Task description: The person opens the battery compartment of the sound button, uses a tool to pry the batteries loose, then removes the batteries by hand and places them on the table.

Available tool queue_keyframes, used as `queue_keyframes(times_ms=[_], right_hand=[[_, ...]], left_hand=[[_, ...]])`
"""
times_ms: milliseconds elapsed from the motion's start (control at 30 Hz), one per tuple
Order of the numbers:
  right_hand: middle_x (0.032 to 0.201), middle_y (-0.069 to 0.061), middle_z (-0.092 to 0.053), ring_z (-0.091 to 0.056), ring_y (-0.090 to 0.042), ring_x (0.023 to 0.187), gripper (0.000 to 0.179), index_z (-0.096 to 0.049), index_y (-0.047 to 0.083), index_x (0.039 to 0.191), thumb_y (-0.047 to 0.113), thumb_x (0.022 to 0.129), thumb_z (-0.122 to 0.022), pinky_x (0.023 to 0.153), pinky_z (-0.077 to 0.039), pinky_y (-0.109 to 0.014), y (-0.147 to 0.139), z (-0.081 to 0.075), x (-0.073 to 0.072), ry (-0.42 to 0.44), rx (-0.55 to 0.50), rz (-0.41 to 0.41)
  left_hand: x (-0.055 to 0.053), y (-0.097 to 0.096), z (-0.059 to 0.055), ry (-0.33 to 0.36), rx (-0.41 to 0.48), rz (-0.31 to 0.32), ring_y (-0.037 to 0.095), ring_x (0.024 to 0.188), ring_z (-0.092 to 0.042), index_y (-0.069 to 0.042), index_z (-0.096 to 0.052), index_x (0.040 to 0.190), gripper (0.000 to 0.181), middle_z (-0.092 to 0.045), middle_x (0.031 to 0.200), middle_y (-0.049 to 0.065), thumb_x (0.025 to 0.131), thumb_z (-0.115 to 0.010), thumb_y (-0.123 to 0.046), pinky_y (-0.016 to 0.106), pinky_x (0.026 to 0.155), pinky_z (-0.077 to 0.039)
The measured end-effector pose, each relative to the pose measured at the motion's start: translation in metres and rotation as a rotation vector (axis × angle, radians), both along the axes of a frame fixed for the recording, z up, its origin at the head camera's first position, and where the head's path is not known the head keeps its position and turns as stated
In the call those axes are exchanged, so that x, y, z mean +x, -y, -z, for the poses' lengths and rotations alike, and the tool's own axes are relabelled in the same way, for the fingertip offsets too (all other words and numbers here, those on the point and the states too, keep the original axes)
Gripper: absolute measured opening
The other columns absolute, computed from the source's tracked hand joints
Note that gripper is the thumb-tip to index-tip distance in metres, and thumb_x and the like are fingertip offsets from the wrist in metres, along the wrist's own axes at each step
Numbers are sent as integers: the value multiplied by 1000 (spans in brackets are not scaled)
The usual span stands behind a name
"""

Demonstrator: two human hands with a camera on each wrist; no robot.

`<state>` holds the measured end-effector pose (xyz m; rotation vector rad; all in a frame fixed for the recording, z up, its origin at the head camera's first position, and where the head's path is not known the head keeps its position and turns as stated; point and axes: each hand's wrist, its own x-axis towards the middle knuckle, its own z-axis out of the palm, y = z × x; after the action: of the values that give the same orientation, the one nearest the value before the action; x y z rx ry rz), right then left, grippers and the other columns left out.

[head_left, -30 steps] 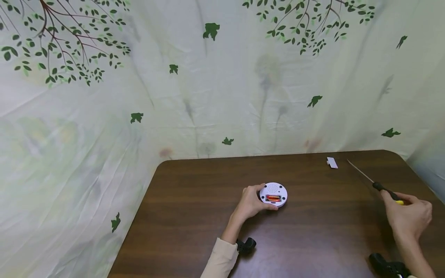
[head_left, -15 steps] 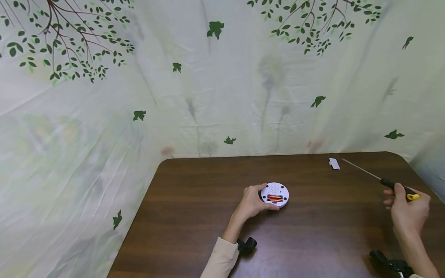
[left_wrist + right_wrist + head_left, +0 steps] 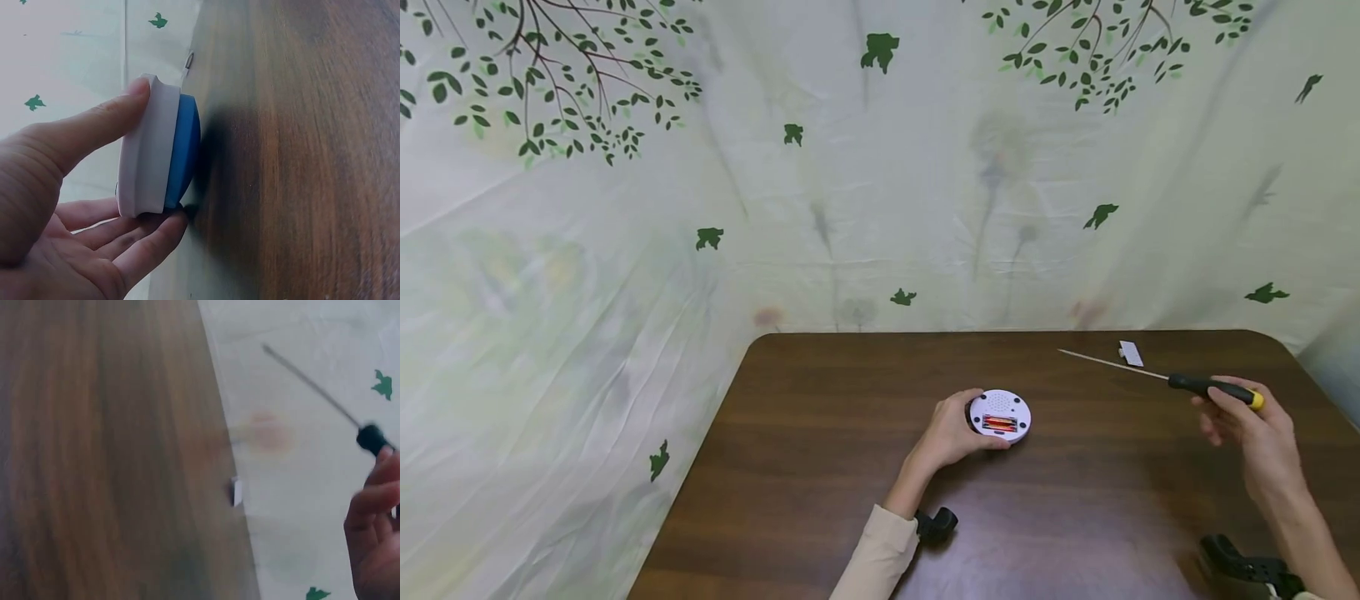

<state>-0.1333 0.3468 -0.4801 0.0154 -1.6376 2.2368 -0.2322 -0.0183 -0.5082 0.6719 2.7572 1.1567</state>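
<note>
My left hand (image 3: 957,431) grips a round white device (image 3: 1011,403) by its edge, thumb on one side and fingers on the other. Its underside faces up, and red batteries (image 3: 1000,423) lie in the uncovered compartment. In the left wrist view the white body (image 3: 150,150) has a blue domed part (image 3: 184,153) turned toward the table. My right hand (image 3: 1262,429) holds a screwdriver (image 3: 1198,384) by its black handle with a yellow end. The thin shaft points left, above the table; in the right wrist view the screwdriver (image 3: 312,386) appears slightly blurred.
A small white battery cover (image 3: 1131,353) lies near the far edge of the brown wooden table (image 3: 820,467). Behind the table hangs a pale curtain (image 3: 820,233) printed with leaves and birds. Black camera mounts sit on both wrists, including the left mount (image 3: 937,525).
The screwdriver has swung from pointing up and left to pointing nearly level left, and my right hand has moved left. My left hand keeps its hold on the device. The head view has shifted slightly.
</note>
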Motion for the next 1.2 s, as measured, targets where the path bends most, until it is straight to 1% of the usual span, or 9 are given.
queue_keyframes(times_ms=[133,333,467,567,633,800,867,1000,1200], right_hand=[[83,1,-75,-56,-15,58,17,-63,11,112,2,107,-50,47,-42,-26,5,-2,-5,4,76,-76],[82,4,-74,-56,-14,59,16,-60,16,113,3,107,-52,50,-40,-29,8,-5,-7,82,224,-158],[82,4,-74,-55,-16,59,18,-60,16,114,2,107,-50,52,-39,-32,8,-6,-5,94,270,-202],[81,2,-72,-53,-18,60,19,-60,14,114,-1,105,-52,53,-40,-32,9,-9,-4,84,295,-207],[80,2,-70,-52,-19,60,19,-60,13,114,-2,104,-54,54,-41,-32,12,-13,-3,91,348,-185],[75,6,-58,-51,-18,62,18,-57,15,113,5,101,-65,54,-40,-32,21,-27,-4,137,672,-63],[76,7,-54,-52,-16,63,20,-56,15,114,7,100,-67,53,-39,-32,25,-32,-4,135,780,-42],[82,7,-56,-56,-15,63,24,-54,12,114,7,98,-70,53,-43,-29,31,-41,-7,108,866,-42],[84,3,-57,-54,-16,66,24,-55,15,113,22,98,-73,55,-45,-28,37,-53,-10,151,948,-6]], left_hand=[[1,-2,1,16,5,-8,26,126,-63,-5,-59,140,83,-68,136,10,72,-96,-36,38,109,-48],[4,-4,2,38,30,-35,26,122,-64,-8,-57,138,82,-69,133,10,71,-96,-36,35,105,-50],[5,-5,2,34,39,-47,26,120,-64,-8,-58,137,81,-70,130,8,71,-97,-36,35,103,-50],[5,-5,1,30,29,-52,26,121,-63,-8,-58,138,82,-70,131,8,71,-96,-36,36,104,-49],[5,-5,1,18,24,-51,26,122,-63,-7,-58,138,83,-69,132,8,70,-97,-35,38,105,-49],[5,-4,0,-30,-7,-48,26,123,-63,-7,-60,138,84,-68,133,9,68,-97,-37,39,105,-50],[5,-4,0,-37,-18,-48,25,123,-63,-8,-60,138,84,-68,132,8,68,-97,-38,38,104,-50],[4,-4,0,-36,-18,-44,25,123,-63,-7,-61,137,84,-68,133,8,68,-98,-38,38,105,-49],[3,-4,1,-26,-9,-34,26,125,-62,-6,-61,138,85,-67,134,10,68,-98,-37,39,107,-48]])
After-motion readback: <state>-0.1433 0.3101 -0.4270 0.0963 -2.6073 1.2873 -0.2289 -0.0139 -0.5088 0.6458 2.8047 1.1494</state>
